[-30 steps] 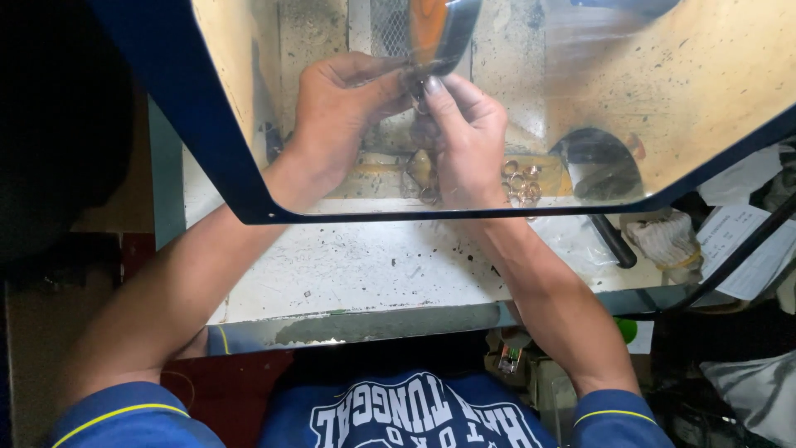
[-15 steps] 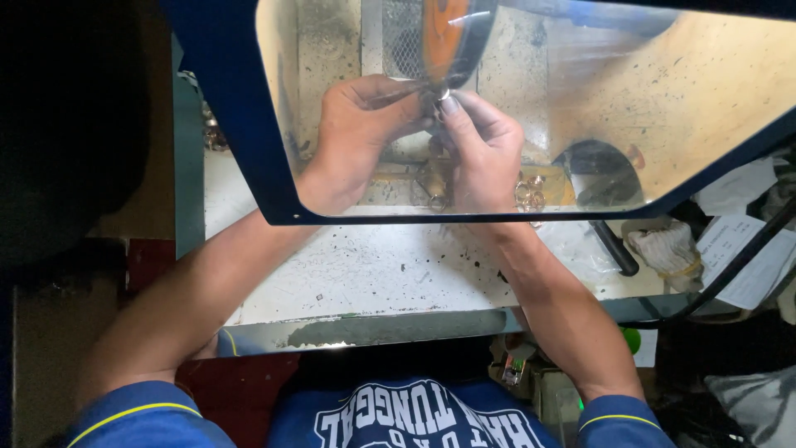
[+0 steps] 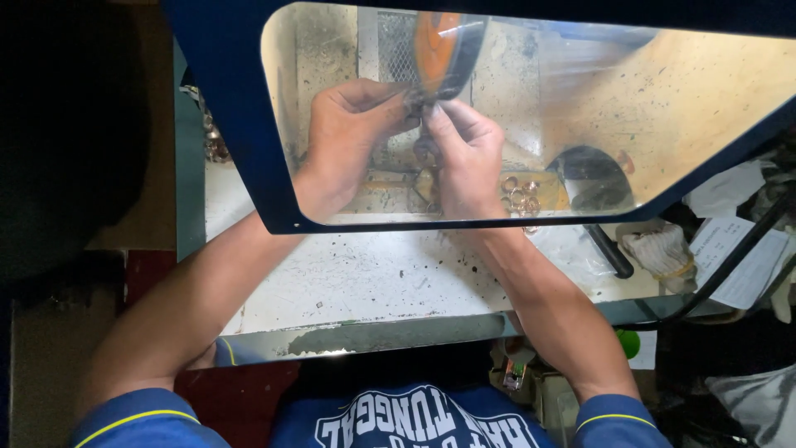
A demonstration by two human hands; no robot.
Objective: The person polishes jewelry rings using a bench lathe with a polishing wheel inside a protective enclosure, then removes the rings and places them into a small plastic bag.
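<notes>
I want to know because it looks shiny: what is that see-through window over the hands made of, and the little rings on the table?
The window looks like clear plastic, perhaps acrylic: it is see-through, glossy, speckled and scuffed, set in a dark blue frame. The little rings look like metal, coppery and shiny, though they are too small to be sure.

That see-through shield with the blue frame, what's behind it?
Behind the clear shield are the left hand and right hand, pinching a small metal part beside an orange wheel. Small rings lie nearby. Fingers hide most of the part.
</notes>
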